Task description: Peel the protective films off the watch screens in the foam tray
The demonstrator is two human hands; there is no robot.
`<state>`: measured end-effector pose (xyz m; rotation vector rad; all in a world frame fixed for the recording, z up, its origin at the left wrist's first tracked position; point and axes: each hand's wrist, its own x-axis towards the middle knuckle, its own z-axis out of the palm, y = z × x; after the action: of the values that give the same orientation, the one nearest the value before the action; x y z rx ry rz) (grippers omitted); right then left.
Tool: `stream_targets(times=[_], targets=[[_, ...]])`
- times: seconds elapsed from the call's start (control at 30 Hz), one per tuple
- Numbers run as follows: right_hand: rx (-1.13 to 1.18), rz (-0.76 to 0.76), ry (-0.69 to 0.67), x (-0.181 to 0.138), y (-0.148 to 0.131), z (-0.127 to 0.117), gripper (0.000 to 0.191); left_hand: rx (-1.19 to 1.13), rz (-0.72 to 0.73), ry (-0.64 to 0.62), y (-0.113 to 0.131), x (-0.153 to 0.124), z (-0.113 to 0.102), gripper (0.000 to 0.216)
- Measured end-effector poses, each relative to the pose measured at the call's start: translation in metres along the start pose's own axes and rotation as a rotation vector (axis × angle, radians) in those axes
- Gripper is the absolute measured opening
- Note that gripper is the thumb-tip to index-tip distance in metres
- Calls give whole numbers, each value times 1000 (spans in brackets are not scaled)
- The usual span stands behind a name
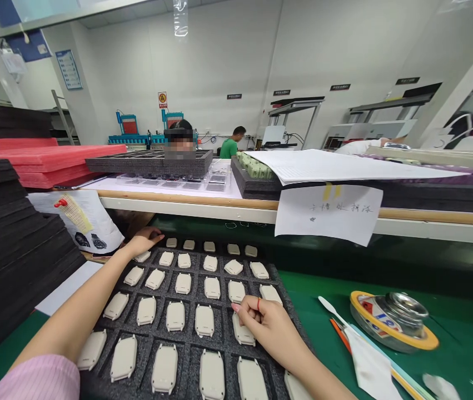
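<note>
A black foam tray (219, 349) lies on the green mat in front of me, its pockets filled with several rows of small beige cases (205, 320). My left hand (142, 241) reaches to the tray's far left corner, fingers curled over a case there. My right hand (263, 322) rests on the tray's right side, fingers bent and pinching at a case (243, 333) in the second row from the front. A red ring shows on one finger.
Stacks of black foam (6, 244) and red foam sheets (53, 161) rise at the left. A shelf (240, 208) crosses ahead with foam trays, papers and a hanging note (330, 214). A tape roll with a metal dish (394, 321) and tools (336, 316) lie at right. Other people work beyond.
</note>
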<state>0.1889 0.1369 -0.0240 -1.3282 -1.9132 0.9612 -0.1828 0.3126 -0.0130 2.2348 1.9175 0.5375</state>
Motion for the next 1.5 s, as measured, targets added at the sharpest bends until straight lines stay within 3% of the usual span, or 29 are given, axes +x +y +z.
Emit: stream_targets(times=[0.3, 0.63, 0.77, 1.1, 1.5], targets=[[-6, -36, 12, 2, 1, 1, 41, 10, 4, 217, -5, -1, 15, 34], [-30, -44, 27, 0, -1, 1, 41, -8, -16, 213, 9, -16, 9, 31], [-15, -44, 16, 0, -1, 0, 41, 26, -86, 258, 14, -17, 3, 37], [0, -82, 23, 0, -1, 2, 42, 194, -158, -10, 28, -24, 17, 42], [-250, -141, 116, -3, 0, 6, 39, 254, -183, -30, 52, -60, 15, 49]])
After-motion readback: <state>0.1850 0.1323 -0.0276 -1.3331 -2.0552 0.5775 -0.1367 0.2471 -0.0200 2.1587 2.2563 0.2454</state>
